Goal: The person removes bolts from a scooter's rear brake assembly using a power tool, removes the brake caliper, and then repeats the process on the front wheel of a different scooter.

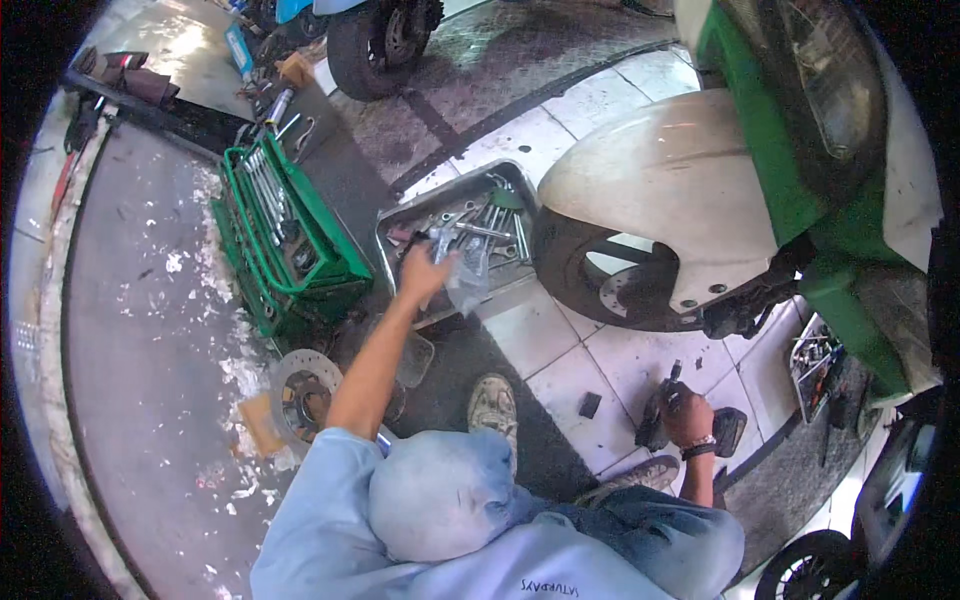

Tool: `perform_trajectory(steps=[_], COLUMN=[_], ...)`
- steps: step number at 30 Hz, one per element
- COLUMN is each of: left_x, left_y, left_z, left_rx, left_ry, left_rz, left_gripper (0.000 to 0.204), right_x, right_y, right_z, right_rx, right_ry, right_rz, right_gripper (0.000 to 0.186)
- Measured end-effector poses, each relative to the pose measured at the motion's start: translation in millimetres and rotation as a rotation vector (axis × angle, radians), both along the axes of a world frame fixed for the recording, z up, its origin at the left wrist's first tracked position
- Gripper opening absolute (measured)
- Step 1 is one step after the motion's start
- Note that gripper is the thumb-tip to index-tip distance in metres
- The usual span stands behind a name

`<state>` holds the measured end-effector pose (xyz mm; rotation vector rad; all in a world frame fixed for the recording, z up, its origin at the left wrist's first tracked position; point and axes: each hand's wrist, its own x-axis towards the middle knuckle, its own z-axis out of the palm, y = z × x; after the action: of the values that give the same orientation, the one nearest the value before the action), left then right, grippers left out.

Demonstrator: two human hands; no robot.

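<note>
My left hand [425,272] reaches over a metal tray [383,240] of loose tools, its fingers closed at the edge of a clear plastic bag [468,284]. Wrenches and sockets [500,225] lie in the tray, partly behind the bag. A small dark thing shows by the fingertips; I cannot make out what it is. On the right, my right hand [687,415] is wrapped round a black cordless impact wrench [652,425] low over the tiles, with its socket end pointing away from me. The hand hides much of its handle.
A green metal toolbox [345,262] holding wrenches stands left of the tray. A scooter's front wheel [560,265] and white fender [660,165] are at the right. A brake disc [305,372] lies near my left arm. Another tool tray [812,365] sits far right.
</note>
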<state>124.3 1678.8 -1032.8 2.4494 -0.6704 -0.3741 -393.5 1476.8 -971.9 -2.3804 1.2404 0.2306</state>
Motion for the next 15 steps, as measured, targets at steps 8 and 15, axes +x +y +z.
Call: perform_trajectory(steps=[8, 15], left_x=[-44, 21], left_y=[-21, -21], left_z=[-42, -40], left_rx=[0.226, 0.050], left_ry=[-0.063, 0.002], left_rz=[-0.193, -0.285], left_gripper=[0.082, 0.071], right_x=[-18, -180], right_y=[-32, -177], right_z=[5, -68], right_rx=[0.132, -0.536], right_ry=[0.214, 0.216], right_rz=[-0.204, -0.691], right_gripper=[0.046, 0.061])
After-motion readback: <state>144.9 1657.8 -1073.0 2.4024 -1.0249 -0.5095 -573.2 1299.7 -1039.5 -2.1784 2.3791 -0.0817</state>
